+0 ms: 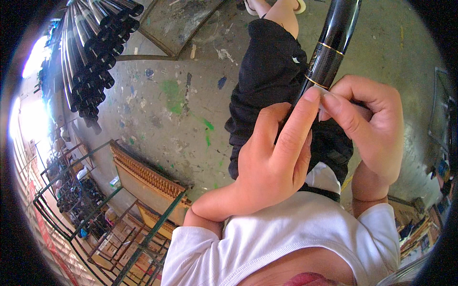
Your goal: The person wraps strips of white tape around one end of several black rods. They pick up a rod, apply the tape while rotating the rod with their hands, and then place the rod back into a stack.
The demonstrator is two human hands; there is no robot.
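A glossy black fishing rod [329, 52] with thin gold rings and a patterned band slants up from my lap toward the far right. My left hand [274, 155] is closed around its lower part, with a long finger laid along it and the fingertip just below the lowest gold ring. Right beside that fingertip, my right hand [372, 121] is closed in a pinch, thumb and forefinger touching the rod's side. A small pale bit shows between the fingertips, too small to name. The rod's lower end is hidden behind my left hand.
A bundle of black-ended rods [98, 62] fans out at the far left. Below it stand a green metal frame [152, 229] and a wooden rack with a notched edge [143, 164]. A metal-edged board [179, 24] lies on the paint-spotted floor [191, 95]. Odds and ends line the right edge.
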